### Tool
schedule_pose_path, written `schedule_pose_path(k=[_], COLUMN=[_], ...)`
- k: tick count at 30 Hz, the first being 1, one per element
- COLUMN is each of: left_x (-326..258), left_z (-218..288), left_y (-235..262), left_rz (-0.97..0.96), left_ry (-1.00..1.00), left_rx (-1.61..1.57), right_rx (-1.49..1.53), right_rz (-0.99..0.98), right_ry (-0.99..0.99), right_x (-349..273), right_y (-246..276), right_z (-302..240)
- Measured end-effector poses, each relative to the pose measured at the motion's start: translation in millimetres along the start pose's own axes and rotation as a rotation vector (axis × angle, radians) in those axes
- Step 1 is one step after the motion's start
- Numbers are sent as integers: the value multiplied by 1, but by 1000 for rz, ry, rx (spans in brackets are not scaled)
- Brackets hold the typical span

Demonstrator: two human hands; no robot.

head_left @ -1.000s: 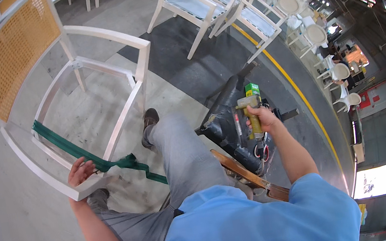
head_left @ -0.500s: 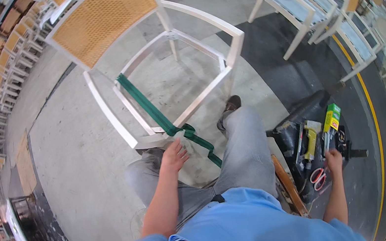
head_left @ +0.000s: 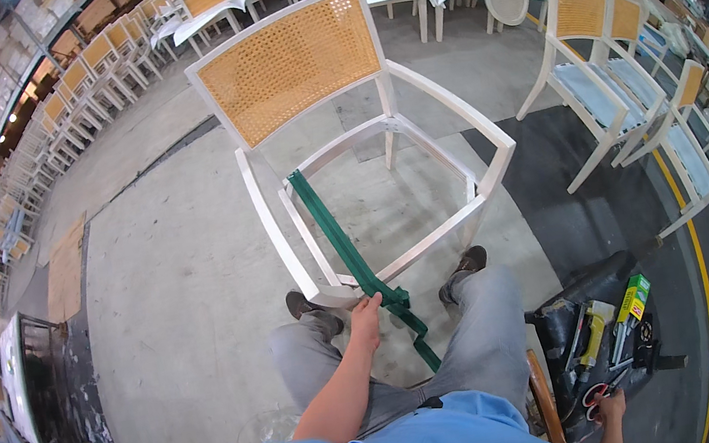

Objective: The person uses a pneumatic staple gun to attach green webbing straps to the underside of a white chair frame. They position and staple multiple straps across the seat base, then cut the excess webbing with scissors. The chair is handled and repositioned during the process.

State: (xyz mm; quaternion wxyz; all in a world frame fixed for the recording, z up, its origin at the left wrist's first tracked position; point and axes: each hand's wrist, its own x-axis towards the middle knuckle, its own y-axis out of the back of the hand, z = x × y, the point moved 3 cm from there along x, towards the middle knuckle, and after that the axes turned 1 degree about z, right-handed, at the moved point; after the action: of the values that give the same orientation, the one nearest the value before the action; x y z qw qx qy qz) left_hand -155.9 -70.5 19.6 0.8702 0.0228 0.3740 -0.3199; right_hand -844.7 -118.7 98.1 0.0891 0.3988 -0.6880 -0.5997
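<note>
A white armchair frame with a woven cane back stands in front of me, its seat open. One green webbing strap runs from the seat's back rail to the front rail and hangs down between my knees. My left hand pinches the strap at the front rail. My right hand is low at my right side, touching red-handled scissors on a black tool stand. A yellow and green tool lies on that stand.
Rows of white chairs with cane backs stand behind and to the right. More chairs line the far left. The floor is bare concrete with a dark mat and a yellow line on the right.
My view has swung left, so the chair now sits centred. My right hand has come down from holding the yellow and green tool to the scissors on the stand. My left hand stays on the strap.
</note>
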Motion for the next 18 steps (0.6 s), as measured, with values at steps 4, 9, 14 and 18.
schedule_pose_path(k=[4,9,14,18], left_x=[-12,-22,-45,-67], left_z=[16,18,38,81], left_y=[18,3,17,-1], left_rz=[-47,-214,-153,-197], left_ry=[-49,53,-157,-301], left_rx=[-114,-209,178,224], right_rx=[82,856,977,735], right_rz=[-120,-408,-205,-443], right_ry=[37,-67,143,757], right_x=[-17,-23,-58,-84], right_y=[-17,10,27,37], right_z=[-18,5,-22,-145])
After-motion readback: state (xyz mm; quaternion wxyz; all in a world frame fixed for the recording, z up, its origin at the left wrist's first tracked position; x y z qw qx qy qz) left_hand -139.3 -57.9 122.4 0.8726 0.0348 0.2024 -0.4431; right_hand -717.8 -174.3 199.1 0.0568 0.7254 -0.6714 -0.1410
